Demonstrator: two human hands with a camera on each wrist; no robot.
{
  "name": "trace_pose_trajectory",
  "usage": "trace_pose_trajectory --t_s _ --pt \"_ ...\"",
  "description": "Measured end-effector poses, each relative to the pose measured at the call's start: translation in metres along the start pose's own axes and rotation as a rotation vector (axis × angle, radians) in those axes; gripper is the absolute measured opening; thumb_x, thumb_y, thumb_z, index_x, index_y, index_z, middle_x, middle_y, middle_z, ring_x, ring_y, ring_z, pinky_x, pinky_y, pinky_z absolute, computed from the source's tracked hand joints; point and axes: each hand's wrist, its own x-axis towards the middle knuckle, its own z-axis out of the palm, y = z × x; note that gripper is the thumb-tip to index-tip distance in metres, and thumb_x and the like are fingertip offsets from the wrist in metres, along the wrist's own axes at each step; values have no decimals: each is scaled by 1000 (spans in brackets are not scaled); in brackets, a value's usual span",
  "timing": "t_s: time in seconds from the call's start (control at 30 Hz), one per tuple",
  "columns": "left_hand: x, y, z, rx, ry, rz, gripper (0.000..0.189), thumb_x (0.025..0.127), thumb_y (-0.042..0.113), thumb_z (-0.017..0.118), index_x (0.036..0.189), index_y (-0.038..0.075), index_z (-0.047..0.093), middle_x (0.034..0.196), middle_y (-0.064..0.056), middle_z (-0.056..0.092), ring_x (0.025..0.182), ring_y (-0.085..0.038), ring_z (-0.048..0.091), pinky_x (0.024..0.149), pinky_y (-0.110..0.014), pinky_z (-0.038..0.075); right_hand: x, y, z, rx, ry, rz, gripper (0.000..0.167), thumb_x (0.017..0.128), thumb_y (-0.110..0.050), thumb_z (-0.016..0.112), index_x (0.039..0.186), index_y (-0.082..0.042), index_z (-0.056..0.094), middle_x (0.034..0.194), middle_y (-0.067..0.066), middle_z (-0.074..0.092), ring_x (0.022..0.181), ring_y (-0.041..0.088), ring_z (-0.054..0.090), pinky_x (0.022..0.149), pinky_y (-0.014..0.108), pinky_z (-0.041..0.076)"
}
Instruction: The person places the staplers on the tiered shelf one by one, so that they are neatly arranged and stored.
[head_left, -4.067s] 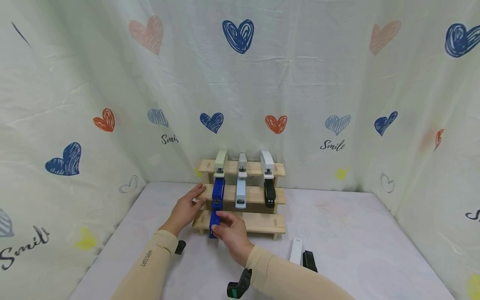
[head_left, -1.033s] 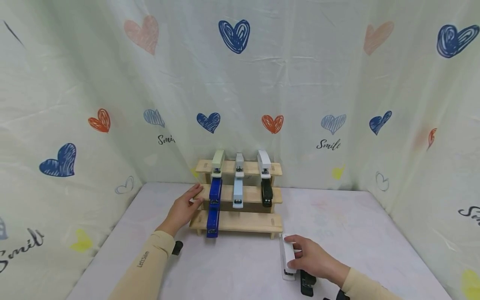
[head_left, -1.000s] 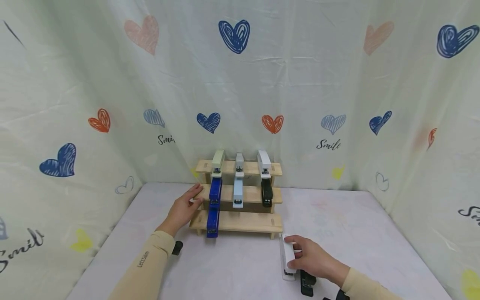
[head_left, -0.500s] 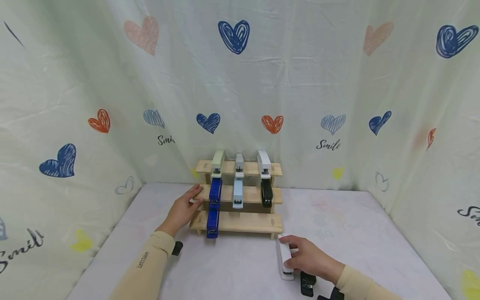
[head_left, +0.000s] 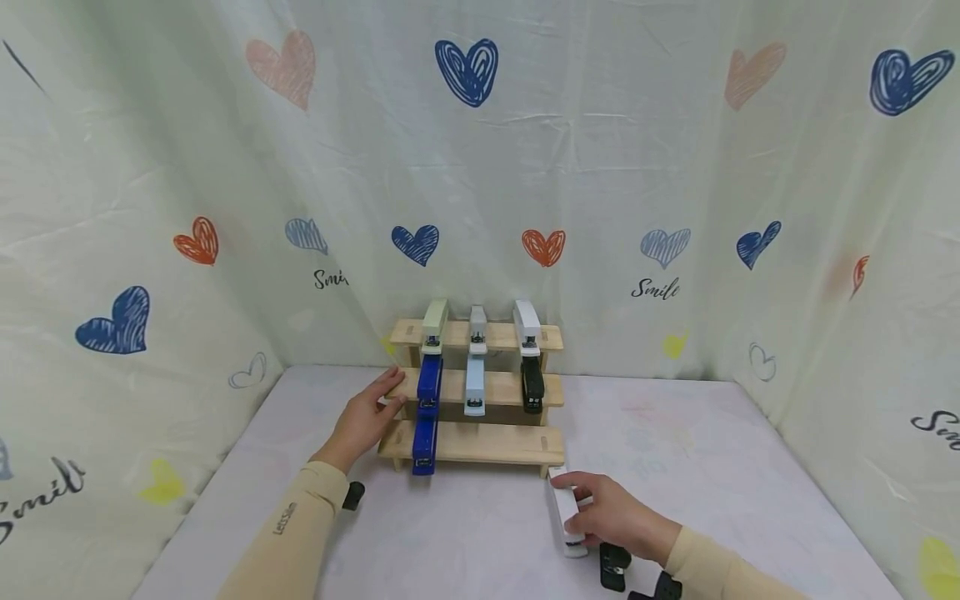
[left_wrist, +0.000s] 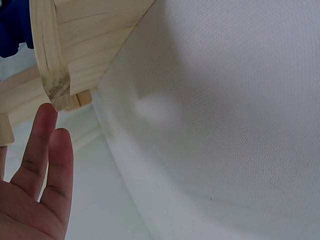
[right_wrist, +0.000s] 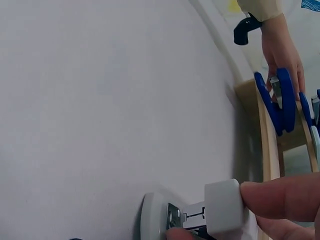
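Note:
My right hand grips a white stapler between thumb and fingers, close over the table beside the front right corner of a wooden three-tier rack. In the right wrist view the stapler's white head lies against the fingers. At the rack's left end my left hand rests its fingertips on the middle shelf; the left wrist view shows straight fingers at the wood. One blue stapler sits on the left of the bottom shelf, another blue stapler above it.
A light blue stapler and a black stapler share the middle shelf. Green, grey and white staplers stand on top. Another black stapler lies on the table near my right hand. A patterned curtain surrounds the table.
My right hand has left the blue stapler on the bottom shelf and taken hold of the white stapler on the table, shifting it slightly left toward the rack. My left hand stays at the rack.

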Motion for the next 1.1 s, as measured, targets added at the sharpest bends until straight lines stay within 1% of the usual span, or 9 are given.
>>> trace_pose_trajectory --t_s 0.2,0.3,0.43,0.5,0.77,1.0,1.1 --pt "0 0 -1 8 0 1 51 103 22 58 150 6 46 159 -8 34 119 -33 58 93 -46 51 2 -2 6 38 63 40 58 78 13 72 134 1 59 107 19 50 76 24 62 65 43 59" --pt "0 0 -1 3 -3 -4 51 103 23 59 150 7 46 159 -7 33 120 -33 57 93 -46 51 3 -2 7 46 90 61 58 78 12 72 134 0 59 111 20 50 78 24 61 67 43 59" --pt "0 -1 0 -2 -4 -2 51 103 23 59 150 8 46 159 -6 33 118 -33 59 93 -46 51 4 -2 7 64 101 76 58 79 11 72 135 0 59 118 23 50 80 24 61 68 43 58" --pt "0 -2 0 -4 -3 0 51 103 23 59 150 8 46 159 -6 33 117 -33 59 93 -46 51 2 -2 5 86 90 74 57 80 10 71 135 1 58 120 25 49 80 24 62 69 44 59" --pt "1 -1 0 -3 2 -3 51 103 22 59 150 8 46 159 -5 34 116 -32 60 93 -46 51 -4 -2 -5 196 18 90 54 85 8 67 138 3 55 114 22 45 84 27 57 74 46 58" --pt "1 -1 1 0 5 0 50 103 21 59 149 7 47 159 -6 34 113 -32 61 93 -46 51 -14 -1 -9 268 -60 79 55 86 7 66 140 4 53 106 17 43 83 26 55 72 43 57" --pt "1 -1 1 2 4 -4 51 103 22 59 150 7 47 159 -6 34 114 -32 61 93 -47 51 -18 -1 -11 290 -89 81 55 86 6 66 139 2 54 108 16 43 83 25 55 73 42 57"
